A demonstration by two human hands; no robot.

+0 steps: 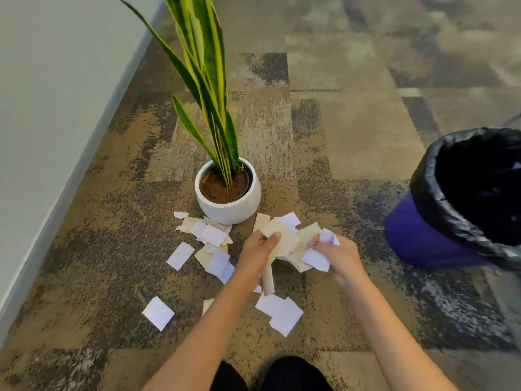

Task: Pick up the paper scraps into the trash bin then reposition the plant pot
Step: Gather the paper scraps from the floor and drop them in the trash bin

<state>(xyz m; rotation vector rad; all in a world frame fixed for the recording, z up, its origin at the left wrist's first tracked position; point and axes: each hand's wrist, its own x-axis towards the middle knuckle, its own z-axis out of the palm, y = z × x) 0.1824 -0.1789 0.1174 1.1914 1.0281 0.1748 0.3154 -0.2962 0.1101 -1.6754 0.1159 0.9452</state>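
Both hands hold one bunch of white and cream paper scraps just above the carpet. My left hand grips its left side with the thumb on top. My right hand is closed on its right side. Several more loose scraps lie on the carpet to the left and below, among them a white piece and a pair between my forearms. The white round plant pot, with tall green and yellow leaves, stands just beyond the scraps. The purple trash bin with a black liner stands at the right.
A pale wall with a baseboard runs along the left side. Patterned brown and grey carpet covers the floor. My dark shoes are at the bottom edge.
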